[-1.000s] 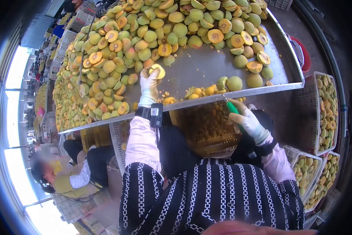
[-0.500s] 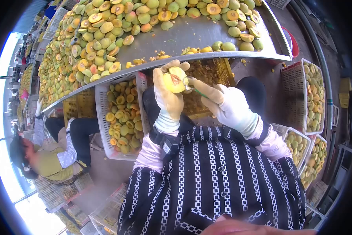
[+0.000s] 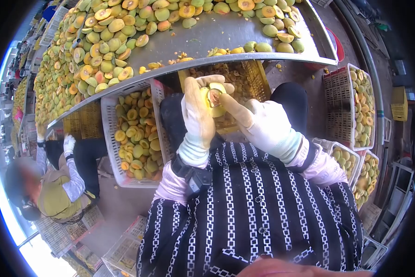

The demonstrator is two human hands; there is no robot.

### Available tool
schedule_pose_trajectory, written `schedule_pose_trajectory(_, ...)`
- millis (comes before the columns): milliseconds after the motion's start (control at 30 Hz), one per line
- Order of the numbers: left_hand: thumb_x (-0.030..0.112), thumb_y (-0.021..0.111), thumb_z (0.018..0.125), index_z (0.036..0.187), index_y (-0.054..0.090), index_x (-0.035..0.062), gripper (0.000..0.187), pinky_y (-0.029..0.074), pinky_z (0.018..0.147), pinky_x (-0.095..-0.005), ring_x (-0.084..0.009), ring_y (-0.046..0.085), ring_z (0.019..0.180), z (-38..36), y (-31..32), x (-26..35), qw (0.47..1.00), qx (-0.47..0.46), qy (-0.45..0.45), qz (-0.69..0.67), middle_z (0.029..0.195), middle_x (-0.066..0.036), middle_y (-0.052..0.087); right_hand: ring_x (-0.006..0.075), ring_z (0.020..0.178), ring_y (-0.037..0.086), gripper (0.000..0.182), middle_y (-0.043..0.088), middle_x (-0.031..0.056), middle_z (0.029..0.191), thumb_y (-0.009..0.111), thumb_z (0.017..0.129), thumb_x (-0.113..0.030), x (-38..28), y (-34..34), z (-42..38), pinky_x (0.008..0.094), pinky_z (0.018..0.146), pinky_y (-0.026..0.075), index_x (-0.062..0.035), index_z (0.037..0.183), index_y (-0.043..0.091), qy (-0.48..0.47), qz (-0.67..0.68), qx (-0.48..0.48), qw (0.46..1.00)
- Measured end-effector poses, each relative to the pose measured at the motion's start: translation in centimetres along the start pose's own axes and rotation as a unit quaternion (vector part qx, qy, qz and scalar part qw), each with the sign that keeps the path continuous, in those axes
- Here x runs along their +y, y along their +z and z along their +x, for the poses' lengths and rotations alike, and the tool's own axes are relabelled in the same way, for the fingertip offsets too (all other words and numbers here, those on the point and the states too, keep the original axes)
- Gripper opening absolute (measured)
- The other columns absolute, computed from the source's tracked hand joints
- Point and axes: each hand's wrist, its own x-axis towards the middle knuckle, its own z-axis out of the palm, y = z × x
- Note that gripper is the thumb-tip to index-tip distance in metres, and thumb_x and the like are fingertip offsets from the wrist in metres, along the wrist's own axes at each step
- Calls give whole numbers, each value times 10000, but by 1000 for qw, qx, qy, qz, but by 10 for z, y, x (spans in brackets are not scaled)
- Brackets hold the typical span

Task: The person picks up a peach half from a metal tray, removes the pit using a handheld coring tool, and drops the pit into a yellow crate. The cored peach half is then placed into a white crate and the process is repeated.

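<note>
My left hand, in a white glove with tan palm and fingers, is closed around a yellow-green peach half. Its cut face is turned up, and the reddish-brown pit area shows at the centre. My right hand, gloved alike, has its index finger stretched onto the cut face. The other right fingers are curled in. A small metal tool with a green handle, seen in that hand a moment earlier, is now mostly hidden by the fingers. Both hands are above my lap, just below the metal table's edge.
Halved peaches cover much of the metal table. Below it stand a yellow crate of scraps and a white crate of peach halves. More filled crates stand at right. A co-worker sits at left.
The peach half has turned in my left hand and sits slightly lower. My right index finger has moved from its edge onto the cut face. The view has shifted slightly.
</note>
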Motion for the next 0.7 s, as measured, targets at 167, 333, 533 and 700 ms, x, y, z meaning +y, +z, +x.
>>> schedule_pose_trajectory(167,385,363,993,939,551,-22,451,437,426,-197,-127,611,562,8,-6,24,989,-49,-97,97,796,-149,672,216,530,592,640,548,60,660,707,779,-188,2,5,-3,329,483,466,-68,1361,472,-18,69,-38,997)
schedule_pose_trajectory(333,413,293,999,914,575,-35,536,444,417,-230,-150,579,479,30,-31,3,952,-163,-201,164,777,-142,658,278,550,613,653,590,108,712,653,827,-199,0,27,-12,389,481,488,-182,1417,372,35,141,-76,986)
schedule_pose_trajectory(533,392,316,1018,1187,515,-29,495,514,684,-257,-173,651,806,26,-21,-19,995,0,-56,81,977,-158,668,367,677,648,560,635,180,743,616,836,-130,11,37,1,444,596,519,-155,1356,410,134,295,-68,944)
schedule_pose_trajectory(700,351,355,1015,1142,562,-25,448,503,845,-323,-206,636,928,12,-21,-52,994,83,27,62,1021,-168,654,367,797,668,547,654,200,891,610,840,-74,5,35,6,386,681,534,-113,1353,425,163,310,-156,923)
